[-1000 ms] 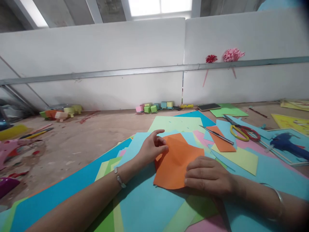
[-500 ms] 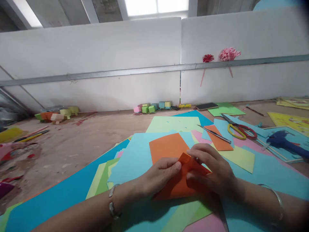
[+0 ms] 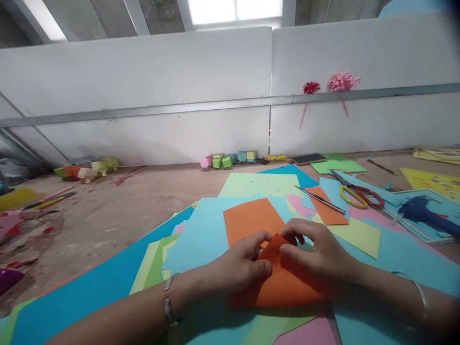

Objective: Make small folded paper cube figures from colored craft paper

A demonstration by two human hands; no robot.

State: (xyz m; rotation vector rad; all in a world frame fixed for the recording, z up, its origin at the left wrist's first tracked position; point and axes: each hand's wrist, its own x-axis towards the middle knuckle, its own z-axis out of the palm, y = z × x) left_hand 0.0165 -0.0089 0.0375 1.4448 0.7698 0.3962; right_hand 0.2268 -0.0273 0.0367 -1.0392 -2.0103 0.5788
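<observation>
An orange sheet of paper [image 3: 287, 290] with a pointed top corner is held between both hands, above layered coloured papers. My left hand [image 3: 247, 261] pinches its left edge, thumb in front and fingers behind. On the other side, my right hand [image 3: 314, 249] grips the paper near the peak, its thumb on the front face and its fingertips curled behind. Whether the corner is creased is hard to make out. Just beyond the hands, another orange sheet [image 3: 251, 218] lies flat on a light blue sheet [image 3: 201, 230].
Scissors [image 3: 359, 191], a metal pen-like tool [image 3: 323, 201] and a blue glue gun [image 3: 424, 213] lie to the right. Small folded paper blocks [image 3: 226, 160] and a phone [image 3: 309, 159] stand near the white wall [image 3: 143, 76]. Pencils [image 3: 50, 201] lie at left.
The held orange paper has turned so its front face shows more broadly. My right thumb has moved up onto the front near the peak; my left hand's fingers have shifted behind.
</observation>
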